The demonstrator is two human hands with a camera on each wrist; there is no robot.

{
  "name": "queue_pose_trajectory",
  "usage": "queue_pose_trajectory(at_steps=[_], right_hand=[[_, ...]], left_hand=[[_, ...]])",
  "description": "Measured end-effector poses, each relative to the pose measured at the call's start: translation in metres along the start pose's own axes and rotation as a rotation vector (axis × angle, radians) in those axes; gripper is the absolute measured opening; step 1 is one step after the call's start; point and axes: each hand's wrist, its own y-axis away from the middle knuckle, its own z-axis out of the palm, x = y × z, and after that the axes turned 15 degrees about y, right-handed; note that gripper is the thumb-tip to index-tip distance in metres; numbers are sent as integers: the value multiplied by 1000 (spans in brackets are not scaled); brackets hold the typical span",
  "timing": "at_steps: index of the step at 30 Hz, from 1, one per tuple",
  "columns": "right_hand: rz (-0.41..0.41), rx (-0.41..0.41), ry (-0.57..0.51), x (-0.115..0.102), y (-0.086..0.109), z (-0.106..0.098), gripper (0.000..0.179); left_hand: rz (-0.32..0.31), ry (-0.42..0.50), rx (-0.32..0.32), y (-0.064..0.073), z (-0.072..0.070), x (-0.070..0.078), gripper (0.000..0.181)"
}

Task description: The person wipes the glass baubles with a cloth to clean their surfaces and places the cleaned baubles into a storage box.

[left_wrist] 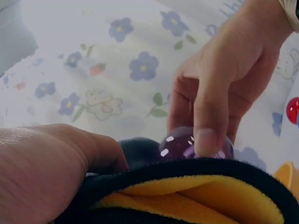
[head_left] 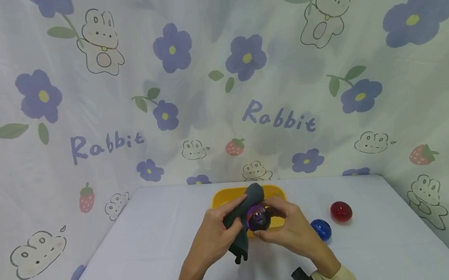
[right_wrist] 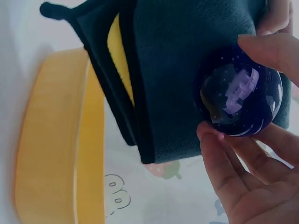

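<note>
My left hand (head_left: pixel 214 235) grips a folded dark teal cloth (head_left: pixel 255 193) with a yellow inner side, which shows in its folds in the left wrist view. A glossy, see-through purple ball (head_left: pixel 258 218) is pinched between the thumb and fingers of my right hand (head_left: pixel 289 227). In the right wrist view the ball (right_wrist: pixel 240 93) rests against the cloth (right_wrist: pixel 168 88), and pale lettering marks its surface. Both hands are held up in front of a yellow container (head_left: pixel 219 197), partly hiding it.
Right of my right hand, a blue ball (head_left: pixel 321 230) and a red ball (head_left: pixel 341 211) lie on the white table (head_left: pixel 145 246). A curtain (head_left: pixel 204 97) printed with flowers and rabbits hangs behind the table.
</note>
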Motion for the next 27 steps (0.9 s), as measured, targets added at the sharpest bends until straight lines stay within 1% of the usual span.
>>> queue_pose_trajectory(at_steps=[6,11,16,21,24,27], right_hand=[[-32,-2,-30,-4,2,-1,56],[-62,26,-74,-7,4,-1,56],[-56,101,-109,-8,5,-1,55],[-61,181,-123,-7,4,0,58],[-70,202,-114,-6,3,0,59],[-70,202,-101,-5,1,-1,62]], left_hand=[[19,-23,-37,-2,-3,-7,52],[33,-21,-64,-4,-6,-10,52],[7,-19,-89,-4,-3,-12,54],[-28,-17,-85,-4,1,-12,55],[-40,-14,-85,-4,2,-11,55],[-50,-15,-84,-3,2,-10,56]])
